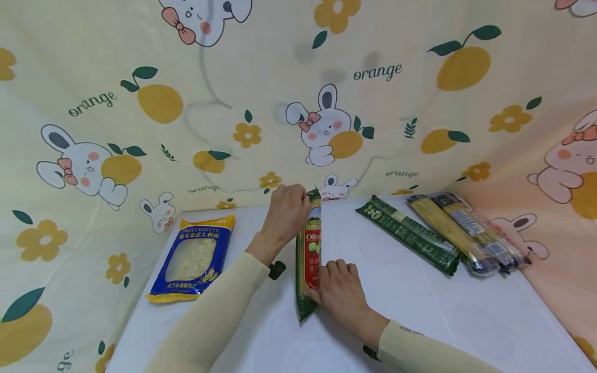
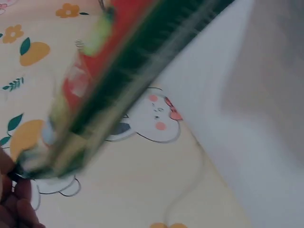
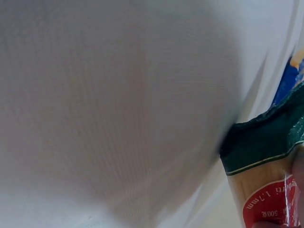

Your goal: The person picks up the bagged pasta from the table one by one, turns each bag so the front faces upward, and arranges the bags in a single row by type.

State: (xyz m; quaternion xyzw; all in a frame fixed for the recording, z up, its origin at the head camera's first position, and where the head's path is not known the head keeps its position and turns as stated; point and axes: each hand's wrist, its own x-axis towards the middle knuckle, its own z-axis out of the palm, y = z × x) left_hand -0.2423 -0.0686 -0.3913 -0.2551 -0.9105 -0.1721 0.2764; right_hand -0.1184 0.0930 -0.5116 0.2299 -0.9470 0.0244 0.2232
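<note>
A long green spaghetti packet (image 1: 311,243) with a red label stands tilted at the middle of the table. My left hand (image 1: 286,210) pinches its far, upper end. On its right side, near the lower end, my right hand (image 1: 342,292) grips it with the thumb across the front. The left wrist view shows the packet's green edge (image 2: 128,71) slanting up from the fingers (image 2: 21,204). In the right wrist view its dark green end (image 3: 261,147) hangs close over the white surface, and most of the right hand is out of that view.
A blue and yellow orecchiette bag (image 1: 193,259) lies at the left. To the right lie another green packet (image 1: 408,233) and two clear packs of long pasta (image 1: 452,233) (image 1: 480,230), side by side. A printed cloth (image 1: 261,67) rises behind the white table (image 1: 392,300).
</note>
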